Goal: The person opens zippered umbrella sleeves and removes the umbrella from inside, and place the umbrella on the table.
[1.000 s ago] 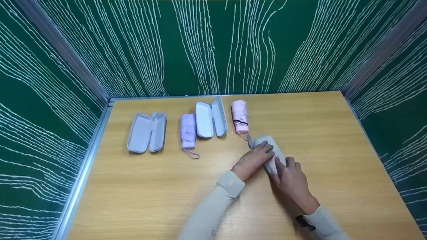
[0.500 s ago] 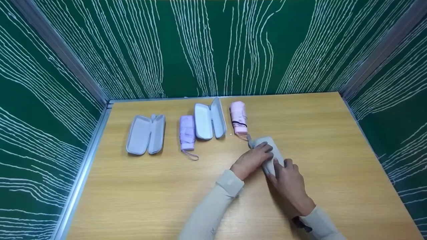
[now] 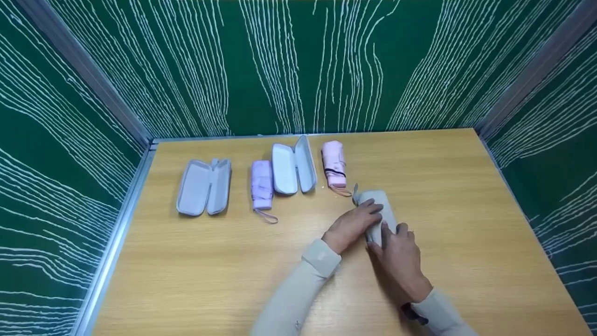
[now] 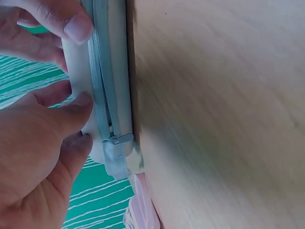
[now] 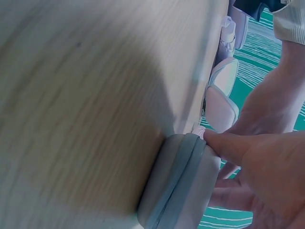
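Note:
A light grey zippered case (image 3: 385, 214) lies on the right of the table, its two halves together. Along its side runs a grey-blue zipper (image 4: 100, 71), with the slider (image 4: 119, 139) beside a fabric tab at the far end. My left hand (image 3: 353, 225) holds the far half, its fingers over the top. At the near end my right hand (image 3: 402, 256) grips the case, thumb on the left side and fingers across the top. A pink folded umbrella (image 3: 334, 163) with a wrist loop lies just beyond the case.
Two opened cases lie further left, one pale blue case (image 3: 285, 170) and one grey-lavender case (image 3: 195, 189). Between them is a purple folded umbrella (image 3: 261, 184), close against the pale blue one. Green walls (image 3: 261, 70) with white lines border the wooden table (image 3: 210, 280).
The zippered case has turned slightly, and its far-end tab has shifted right, away from the pink umbrella's loop. My right hand has moved a little left with the near end.

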A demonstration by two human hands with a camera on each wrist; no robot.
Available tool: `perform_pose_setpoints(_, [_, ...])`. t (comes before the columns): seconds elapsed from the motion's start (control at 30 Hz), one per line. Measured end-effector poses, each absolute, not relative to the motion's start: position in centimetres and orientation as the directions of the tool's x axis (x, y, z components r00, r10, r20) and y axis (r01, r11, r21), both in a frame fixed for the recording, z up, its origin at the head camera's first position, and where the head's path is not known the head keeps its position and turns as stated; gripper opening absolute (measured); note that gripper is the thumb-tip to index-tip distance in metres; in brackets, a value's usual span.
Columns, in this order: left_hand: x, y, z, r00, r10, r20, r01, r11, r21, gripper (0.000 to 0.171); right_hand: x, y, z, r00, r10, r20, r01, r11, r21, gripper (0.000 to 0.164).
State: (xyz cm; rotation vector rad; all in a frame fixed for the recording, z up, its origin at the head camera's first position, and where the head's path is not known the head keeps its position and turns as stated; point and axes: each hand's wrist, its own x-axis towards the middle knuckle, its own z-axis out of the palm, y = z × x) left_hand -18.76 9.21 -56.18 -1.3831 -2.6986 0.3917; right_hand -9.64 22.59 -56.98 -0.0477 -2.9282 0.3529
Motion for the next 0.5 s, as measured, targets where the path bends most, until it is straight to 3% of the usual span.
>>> perform_pose_setpoints(0.23, [-18.4, 9.0, -57.0, -0.623, 0.779, 0.073, 0.783, 0.621, 0.050, 0.043, -9.6, 22.2, -57.0, -0.979, 0.072, 0.192, 0.023, 0.968, -0.249, 0.069])
perform_pose_setpoints(0.5, [-15.9, 10.6, -58.1, -0.760, 0.620, 0.197, 0.650, 0.725, 0.227, 0.040, -9.1, 23.6, -56.5, -0.983, 0.050, 0.176, -0.021, 0.925, -0.380, 0.069])
